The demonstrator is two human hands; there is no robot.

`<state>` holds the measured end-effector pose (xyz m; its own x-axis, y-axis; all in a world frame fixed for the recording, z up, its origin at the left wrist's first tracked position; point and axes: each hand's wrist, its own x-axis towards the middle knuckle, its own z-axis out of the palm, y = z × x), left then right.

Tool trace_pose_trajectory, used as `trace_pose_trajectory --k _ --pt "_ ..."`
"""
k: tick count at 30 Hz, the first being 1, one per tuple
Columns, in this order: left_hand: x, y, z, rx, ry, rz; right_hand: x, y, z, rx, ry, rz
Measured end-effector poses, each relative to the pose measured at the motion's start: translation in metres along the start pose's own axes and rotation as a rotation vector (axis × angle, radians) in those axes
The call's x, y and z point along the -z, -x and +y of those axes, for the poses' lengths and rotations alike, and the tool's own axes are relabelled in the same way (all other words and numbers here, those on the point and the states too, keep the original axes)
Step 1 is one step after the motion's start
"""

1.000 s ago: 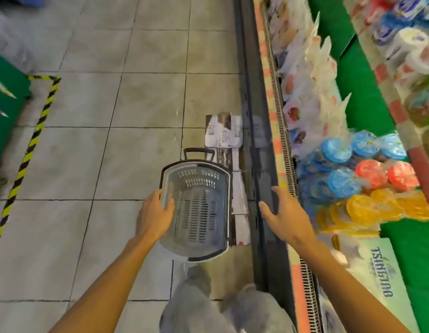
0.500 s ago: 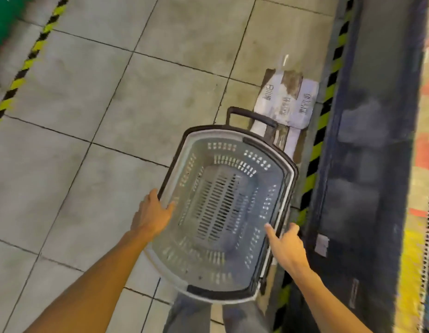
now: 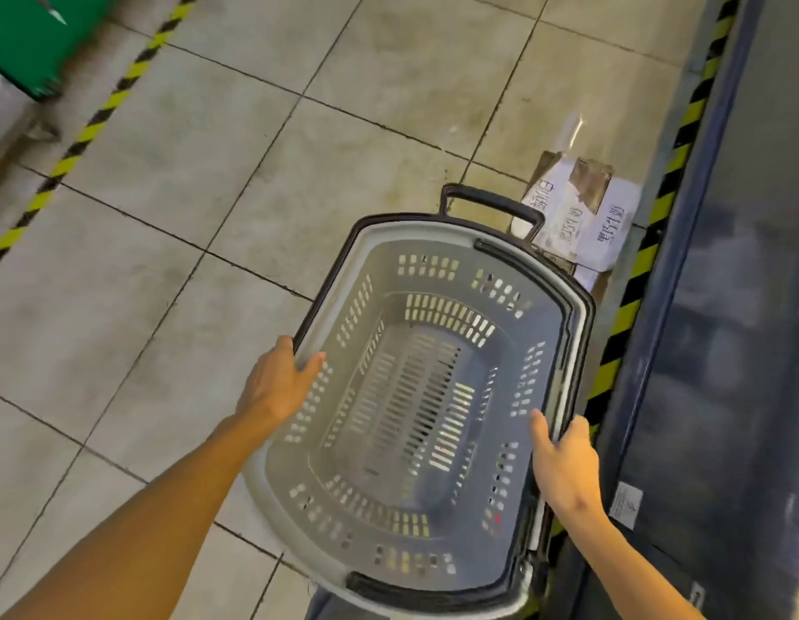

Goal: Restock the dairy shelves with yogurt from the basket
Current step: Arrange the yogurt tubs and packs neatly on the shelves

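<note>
Basket (image 3: 427, 243): grey, perforated, no contents visible, held between both hands above the tiled floor (image 3: 174, 226), beside the dark cabinet base (image 3: 724, 306). Left hand (image 3: 277, 382) grips the left rim, thumb hooked inside. Right hand (image 3: 563, 463) grips the right rim, thumb inside, fingers curled over the outer edge. Flattened cardboard (image 3: 581, 217) lies beyond the black handle (image 3: 487, 205); its lettering is blurred. Near rim partly cut off by the frame edge.

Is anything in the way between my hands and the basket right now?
Nothing visible is. The left hand grips the basket on its left rim and the right hand grips the right rim. No yogurt shows inside it.
</note>
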<state>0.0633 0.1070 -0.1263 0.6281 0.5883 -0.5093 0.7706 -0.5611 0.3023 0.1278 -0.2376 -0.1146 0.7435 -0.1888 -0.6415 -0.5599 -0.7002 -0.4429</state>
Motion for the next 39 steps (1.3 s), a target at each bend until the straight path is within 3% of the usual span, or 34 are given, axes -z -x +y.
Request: trace_pose_trajectory --k 7,15,21,29,39 --pt "0.171 0.100 -0.017 0.079 0.211 0.140 0.075 0.097 -0.150 0.175 0.001 -0.069" --pt "0.404 0.234 -0.052 0.195 0.375 0.417 0.144 0.273 -0.347 0.626 0.068 -0.131" --pt "0.508 0.332 -0.103 0.259 0.561 0.561 0.143 0.396 -0.449 0.945 0.169 -0.157" --pt "0.540 0.427 -0.229 0.318 0.876 0.701 0.045 0.523 -0.509 1.221 0.348 -0.302" --pt "0.544 0.452 -0.388 0.612 1.022 0.874 -0.176 0.612 -0.583 1.388 0.609 -0.510"
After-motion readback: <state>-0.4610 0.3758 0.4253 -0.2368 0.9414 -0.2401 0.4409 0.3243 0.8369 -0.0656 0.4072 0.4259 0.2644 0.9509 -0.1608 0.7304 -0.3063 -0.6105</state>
